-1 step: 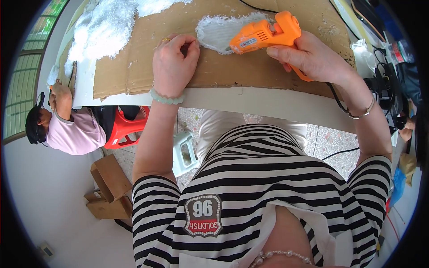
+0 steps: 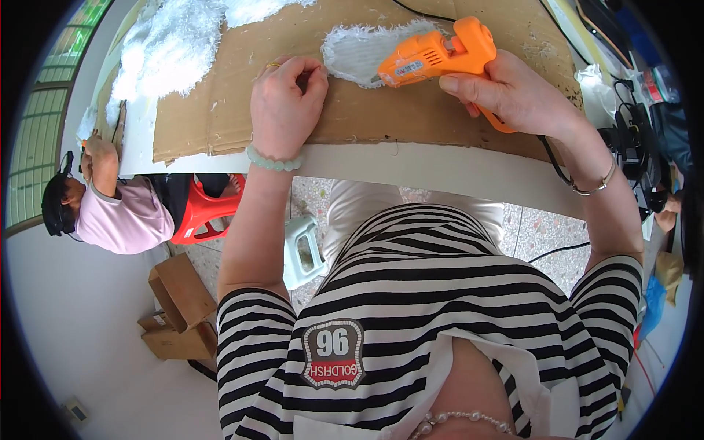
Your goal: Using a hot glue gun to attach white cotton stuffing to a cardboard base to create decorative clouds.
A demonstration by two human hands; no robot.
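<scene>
My right hand (image 2: 517, 95) grips an orange glue gun (image 2: 433, 60), its nozzle pointing left. That tip is at the lower edge of a white piece of fluffy-edged fabric (image 2: 352, 55), which lies flat on a brown cardboard sheet (image 2: 242, 110). Left of the fabric, my left hand (image 2: 286, 99) rests over the cardboard with fingers curled and thumb against the index finger. Whatever is in that pinch, if anything, is hidden. A black cord (image 2: 555, 165) hangs below my right hand.
White fluffy material (image 2: 172, 51) is heaped at the far left of the table. Black cables and devices (image 2: 631, 139) crowd the right side. Another person (image 2: 121, 209) sits at left on a red stool (image 2: 202, 216). A pale stool (image 2: 302, 253) and cardboard boxes (image 2: 180, 301) stand on the floor.
The glue gun and my right hand have shifted very slightly. My left hand and the fabric piece stay in place.
</scene>
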